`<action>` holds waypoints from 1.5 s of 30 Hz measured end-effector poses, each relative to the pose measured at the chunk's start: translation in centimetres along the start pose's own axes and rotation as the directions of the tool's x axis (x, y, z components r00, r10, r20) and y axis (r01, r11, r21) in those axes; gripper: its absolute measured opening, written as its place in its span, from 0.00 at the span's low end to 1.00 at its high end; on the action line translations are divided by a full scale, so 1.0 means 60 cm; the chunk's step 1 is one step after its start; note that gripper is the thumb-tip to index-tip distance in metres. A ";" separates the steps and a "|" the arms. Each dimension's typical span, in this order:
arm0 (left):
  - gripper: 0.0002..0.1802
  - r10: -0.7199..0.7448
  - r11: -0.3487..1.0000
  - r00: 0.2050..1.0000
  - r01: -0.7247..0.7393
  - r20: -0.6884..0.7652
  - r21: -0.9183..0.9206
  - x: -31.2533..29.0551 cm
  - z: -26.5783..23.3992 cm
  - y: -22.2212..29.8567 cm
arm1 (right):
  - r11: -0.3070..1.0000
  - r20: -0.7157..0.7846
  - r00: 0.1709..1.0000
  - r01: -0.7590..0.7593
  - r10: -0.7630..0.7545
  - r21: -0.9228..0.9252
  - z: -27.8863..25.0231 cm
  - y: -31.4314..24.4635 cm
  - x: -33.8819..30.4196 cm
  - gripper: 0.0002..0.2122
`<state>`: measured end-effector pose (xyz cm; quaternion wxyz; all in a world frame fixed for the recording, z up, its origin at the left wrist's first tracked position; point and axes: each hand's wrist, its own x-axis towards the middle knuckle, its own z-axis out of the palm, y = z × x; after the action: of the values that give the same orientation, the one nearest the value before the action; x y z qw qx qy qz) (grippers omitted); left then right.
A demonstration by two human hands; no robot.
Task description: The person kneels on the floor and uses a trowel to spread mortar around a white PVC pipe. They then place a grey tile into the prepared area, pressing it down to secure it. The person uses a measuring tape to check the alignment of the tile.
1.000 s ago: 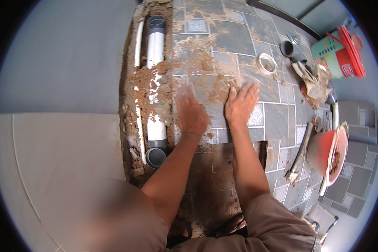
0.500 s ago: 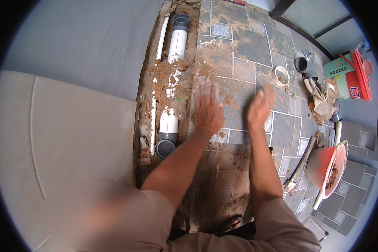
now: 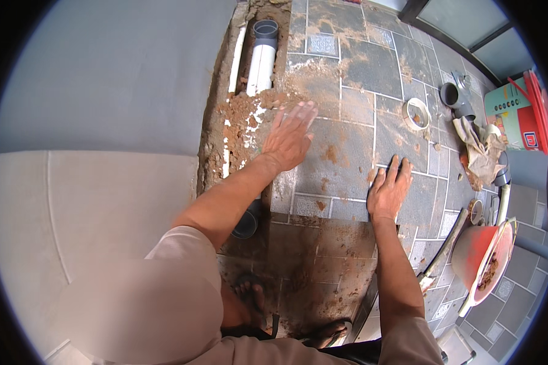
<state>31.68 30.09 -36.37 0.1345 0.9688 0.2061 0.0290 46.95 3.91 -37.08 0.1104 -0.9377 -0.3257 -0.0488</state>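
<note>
My left hand [image 3: 288, 137] lies flat over the dusty tiled floor [image 3: 341, 146] at the trench's right edge, its fingers stretched forward with nothing held. Just left of it, loose brown soil [image 3: 240, 112] partly fills the trench and covers the middle of a white pipe [image 3: 261, 70]. A grey fitting [image 3: 266, 29] caps the pipe's far end. Another dark grey fitting [image 3: 246, 225] shows below my left forearm, which hides part of the trench. Palm down on the tiles, my right hand [image 3: 389, 193] has its fingers spread and holds nothing.
A thin white pipe [image 3: 238, 58] runs along the trench's left side. On the right are a white ring [image 3: 416, 114], grey pipe fittings [image 3: 453, 97], a crumpled cloth [image 3: 478, 146], a green-and-red bucket [image 3: 508, 115], a hammer-like tool [image 3: 446, 249] and a red basin [image 3: 472, 249] holding soil.
My left hand has moved forward and left to the trench edge. My right hand, blurred before, has come down and rests on the tiles. The whole view has shifted slightly.
</note>
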 end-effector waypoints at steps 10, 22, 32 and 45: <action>0.33 0.387 0.909 0.915 -0.400 -0.116 -0.118 0.136 0.043 0.117 | 0.999 0.071 0.997 -0.032 0.033 -0.014 -0.006 -0.006 0.007 0.28; 0.34 -0.757 0.651 0.650 0.759 0.065 -0.007 0.238 -0.034 -0.230 | 0.998 0.096 0.994 -0.062 0.060 0.011 -0.015 -0.014 0.014 0.28; 0.33 0.415 0.909 0.910 -0.415 -0.013 0.042 0.028 0.034 0.121 | 0.998 0.066 0.997 -0.042 0.044 -0.044 -0.002 0.004 0.009 0.28; 0.31 0.410 0.912 0.910 -0.408 0.070 -0.037 -0.029 0.027 0.051 | 0.985 0.113 0.993 -0.019 0.039 -0.174 0.010 -0.005 0.007 0.28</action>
<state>31.46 26.26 -37.08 0.1434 0.9894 -0.0068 0.0219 47.12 4.55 -37.52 0.0103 -0.9497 -0.3123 -0.0205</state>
